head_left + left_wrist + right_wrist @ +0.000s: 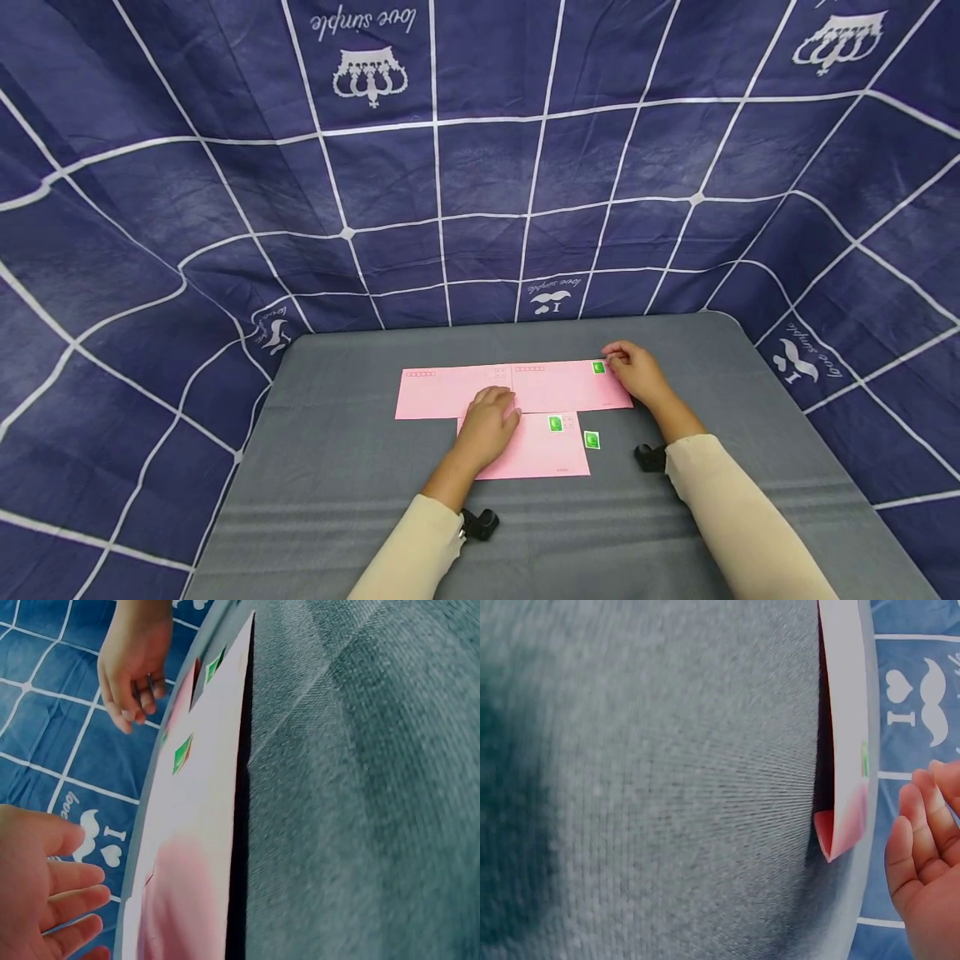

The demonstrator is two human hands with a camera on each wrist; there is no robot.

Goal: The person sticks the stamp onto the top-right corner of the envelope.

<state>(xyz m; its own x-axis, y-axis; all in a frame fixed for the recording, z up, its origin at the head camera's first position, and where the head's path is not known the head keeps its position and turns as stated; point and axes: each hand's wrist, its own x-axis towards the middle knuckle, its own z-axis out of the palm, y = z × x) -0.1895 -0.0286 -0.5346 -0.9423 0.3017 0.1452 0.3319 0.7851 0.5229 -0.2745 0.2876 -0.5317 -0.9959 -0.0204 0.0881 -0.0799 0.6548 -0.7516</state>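
Three pink envelopes lie on the grey table: a back left one [431, 398], a back right one [555, 390] and a front one [532, 454]. My left hand [487, 427] is over the front envelope's left part, its fingers reaching toward the seam of the back pair. In the left wrist view its fingers look relaxed and spread. My right hand [636, 371] is at the back right envelope's far right corner, beside a green stamp [597, 367]; its fingers [911, 832] are loosely bent with nothing visible between them. Another green stamp [556, 423] is on the front envelope.
A separate green stamp [592, 440] lies on the table just right of the front envelope. Grey cloth covers the table [337, 467]. Blue grid-patterned curtains [480, 183] hang behind and along both sides. Black wrist cameras [480, 524] are strapped below both hands.
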